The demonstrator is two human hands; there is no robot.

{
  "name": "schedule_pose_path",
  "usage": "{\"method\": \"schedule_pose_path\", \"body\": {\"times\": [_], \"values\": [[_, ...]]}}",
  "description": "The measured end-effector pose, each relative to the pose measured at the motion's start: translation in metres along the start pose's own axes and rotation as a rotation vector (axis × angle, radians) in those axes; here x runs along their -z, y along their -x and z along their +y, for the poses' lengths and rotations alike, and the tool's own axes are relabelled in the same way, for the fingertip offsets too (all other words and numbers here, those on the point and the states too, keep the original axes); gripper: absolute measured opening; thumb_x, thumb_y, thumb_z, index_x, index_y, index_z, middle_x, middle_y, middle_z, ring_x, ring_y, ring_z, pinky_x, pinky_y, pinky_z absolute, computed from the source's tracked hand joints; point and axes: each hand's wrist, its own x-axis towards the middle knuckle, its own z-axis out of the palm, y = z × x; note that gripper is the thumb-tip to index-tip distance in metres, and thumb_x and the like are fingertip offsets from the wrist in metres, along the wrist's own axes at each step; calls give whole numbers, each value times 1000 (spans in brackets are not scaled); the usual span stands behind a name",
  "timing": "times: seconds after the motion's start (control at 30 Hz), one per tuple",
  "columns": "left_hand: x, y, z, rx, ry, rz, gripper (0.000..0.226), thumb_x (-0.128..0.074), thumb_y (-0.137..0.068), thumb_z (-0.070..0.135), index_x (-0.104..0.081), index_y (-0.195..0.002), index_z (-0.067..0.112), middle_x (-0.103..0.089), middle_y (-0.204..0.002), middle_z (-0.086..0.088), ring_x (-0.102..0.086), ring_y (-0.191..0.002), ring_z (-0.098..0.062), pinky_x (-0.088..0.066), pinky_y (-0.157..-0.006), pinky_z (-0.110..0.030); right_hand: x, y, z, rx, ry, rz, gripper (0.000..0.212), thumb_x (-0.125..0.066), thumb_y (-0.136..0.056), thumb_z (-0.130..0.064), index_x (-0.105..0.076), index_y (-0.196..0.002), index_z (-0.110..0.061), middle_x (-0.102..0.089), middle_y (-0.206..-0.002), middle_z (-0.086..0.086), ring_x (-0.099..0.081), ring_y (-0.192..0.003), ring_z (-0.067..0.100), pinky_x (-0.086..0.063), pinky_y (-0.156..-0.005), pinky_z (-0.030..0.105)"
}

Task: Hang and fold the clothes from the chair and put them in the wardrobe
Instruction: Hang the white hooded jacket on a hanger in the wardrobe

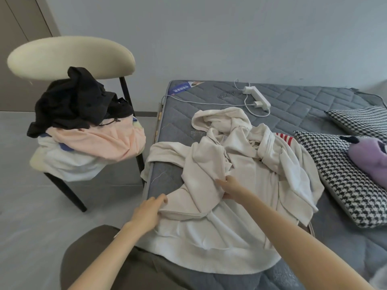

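A cream hooded sweatshirt (240,164) lies crumpled on the grey mattress (303,97), hood toward the wall, hem hanging over the near edge. My left hand (147,213) pinches a folded edge of it near the mattress's left side. My right hand (230,187) grips a fold of the same sweatshirt at its middle. On the cream chair (69,56) to the left sits a pile of clothes: a black garment (79,103) on top, a peach one (102,143) under it, white ones at the bottom.
Two houndstooth pillows (343,178) and a purple plush toy (372,158) lie on the right of the mattress. A white power strip (256,96) with cables rests near the wall. Grey floor lies between chair and bed. A door stands at the far left.
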Motion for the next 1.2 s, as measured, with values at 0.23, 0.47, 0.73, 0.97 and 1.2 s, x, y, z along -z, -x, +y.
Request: {"method": "schedule_pose_path", "body": {"times": [0.23, 0.47, 0.73, 0.97, 1.2], "values": [[39, 13, 50, -185, 390, 12, 31, -44, -93, 15, -50, -111, 39, -54, -113, 3, -57, -96, -18, -44, -82, -31, 17, 25, -33, 301, -171, 335, 12, -42, -99, -22, -51, -98, -16, -56, -91, 6, -50, -75, 17, -42, -65, 29], [23, 23, 119, -196, 711, -506, 43, -54, -95, 40, -47, -135, 25, -59, -115, -5, -67, -91, -18, -57, -73, -27, 69, 35, -43, 250, -188, 262, 22, -53, -88, -11, -64, -102, 2, -57, -86, 6, -52, -81, 21, -42, -72, 34], [-22, -20, 67, 15, 426, -46, 42, -50, -96, 29, -47, -135, 15, -47, -134, -10, -51, -119, -24, -43, -98, -34, 73, 24, -1, 139, -68, 166, 47, -59, -91, -11, -48, -136, -7, -55, -96, 5, -52, -75, 15, -41, -58, 18], [-45, -30, 71, 187, 693, 12, 58, -56, -94, 34, -35, -143, 11, -48, -132, -10, -48, -119, -25, -40, -98, -33, 47, 20, 30, 230, 248, 179, 27, -46, -96, -21, -56, -74, -9, -49, -71, 1, -48, -78, 20, -33, -65, 31], [-32, -14, 66, 135, 641, -73, 25, -56, -78, 11, -50, -102, 18, -59, -101, -6, -56, -90, -23, -52, -69, -34, 28, 49, 14, 442, 292, 207, 33, -41, -97, -18, -37, -65, -23, -41, -62, -8, -40, -59, 8, -28, -52, 19]]}}
